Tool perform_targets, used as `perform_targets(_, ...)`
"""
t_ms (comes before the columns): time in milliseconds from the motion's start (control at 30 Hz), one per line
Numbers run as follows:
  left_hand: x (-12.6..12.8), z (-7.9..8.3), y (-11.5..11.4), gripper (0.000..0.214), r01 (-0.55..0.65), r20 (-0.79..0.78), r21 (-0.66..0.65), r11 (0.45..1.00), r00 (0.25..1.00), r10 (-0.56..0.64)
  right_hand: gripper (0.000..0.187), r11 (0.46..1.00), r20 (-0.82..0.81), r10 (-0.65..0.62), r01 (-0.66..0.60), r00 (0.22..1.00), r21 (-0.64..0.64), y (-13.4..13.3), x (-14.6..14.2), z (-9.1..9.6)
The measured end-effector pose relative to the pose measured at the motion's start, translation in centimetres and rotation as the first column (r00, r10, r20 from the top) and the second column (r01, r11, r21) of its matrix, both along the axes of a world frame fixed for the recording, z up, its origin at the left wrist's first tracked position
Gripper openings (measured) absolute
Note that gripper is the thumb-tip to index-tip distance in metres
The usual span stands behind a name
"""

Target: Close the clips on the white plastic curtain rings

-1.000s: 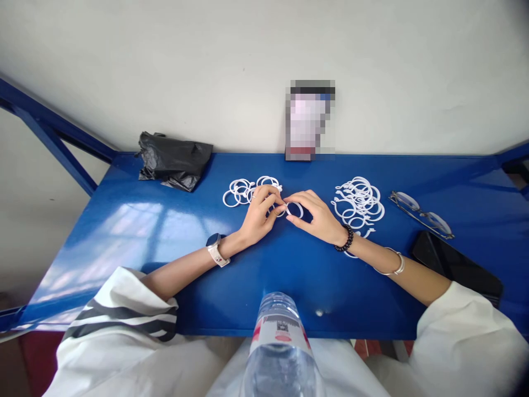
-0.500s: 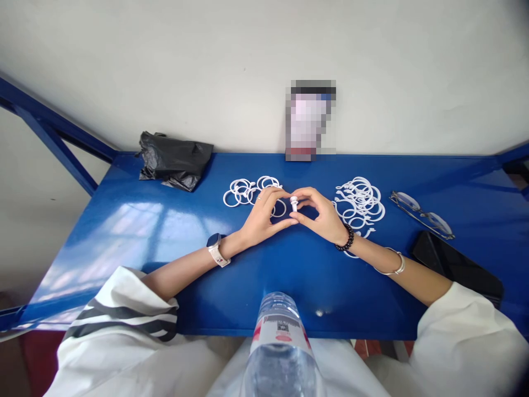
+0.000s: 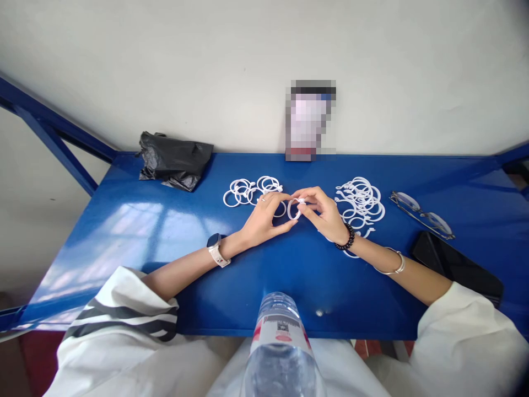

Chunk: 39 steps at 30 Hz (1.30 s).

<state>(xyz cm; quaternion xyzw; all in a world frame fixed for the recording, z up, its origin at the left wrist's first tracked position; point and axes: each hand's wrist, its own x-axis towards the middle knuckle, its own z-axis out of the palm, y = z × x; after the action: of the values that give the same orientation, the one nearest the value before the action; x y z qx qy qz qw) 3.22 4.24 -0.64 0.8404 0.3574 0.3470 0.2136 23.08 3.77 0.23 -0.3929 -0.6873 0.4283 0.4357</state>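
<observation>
A white plastic curtain ring (image 3: pixel 289 210) is between my two hands above the table's middle, its round side towards the left and a small knob at its right. My left hand (image 3: pixel 263 218) has thumb and fingertips closed on the ring's left part. On the knob side, my right hand (image 3: pixel 324 214) pinches the ring, with its fingers partly covering it. Several similar rings (image 3: pixel 244 193) lie loosely beyond my left hand. A denser heap of white rings (image 3: pixel 359 199) lies beside my right hand, some of them with open ends.
A blue table (image 3: pixel 231 298) stands against a pale wall. A black plastic bag (image 3: pixel 176 160) lies at the back left, and a blurred upright object (image 3: pixel 308 121) leans at the back. Eyeglasses (image 3: pixel 421 214) and a black phone (image 3: pixel 458 267) are at right. A water bottle (image 3: pixel 281 342) stands near me.
The ring has turned from edge-on to showing its round opening. My right fingers have shifted their grip onto the knob; my left hand has hardly moved.
</observation>
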Motion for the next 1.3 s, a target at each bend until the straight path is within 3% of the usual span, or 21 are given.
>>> perform_targets(300, -0.2, 0.2, 0.1, 0.031, -0.004, 0.087, -0.049, 0.999, 0.996, 0.008, 0.019, 0.988, 0.068, -0.066, 0.055, 0.996, 0.143, 0.2, 0.2, 0.1)
perform_targets(600, -0.3, 0.0, -0.1, 0.027, -0.005, 0.126, -0.046, 0.999, 0.992, 0.01, 0.028, 0.998, 0.033, -0.002, 0.0, 0.999, 0.059, 0.6, 0.3, 0.2)
perform_targets(1000, -0.3, -0.1, -0.2, 0.031, 0.013, 0.159, -0.167, 0.986, 0.987, 0.014, 0.032, 0.995, -0.06, 0.1, -0.101, 0.993, -0.007, 1.0, 0.5, -0.1)
perform_targets(1167, -0.3, -0.1, -0.3, 0.029, 0.037, 0.18, -0.189, 0.981, 0.984, -0.003, 0.033, 0.995, -0.055, 0.098, -0.098, 0.994, 0.005, 0.9, 0.5, -0.1)
perform_targets(1300, -0.2, -0.1, -0.1, 0.028, 0.041, 0.159, -0.169, 0.985, 0.987, -0.014, 0.03, 0.999, 0.032, 0.022, -0.023, 0.999, 0.041, 0.7, 0.4, 0.0)
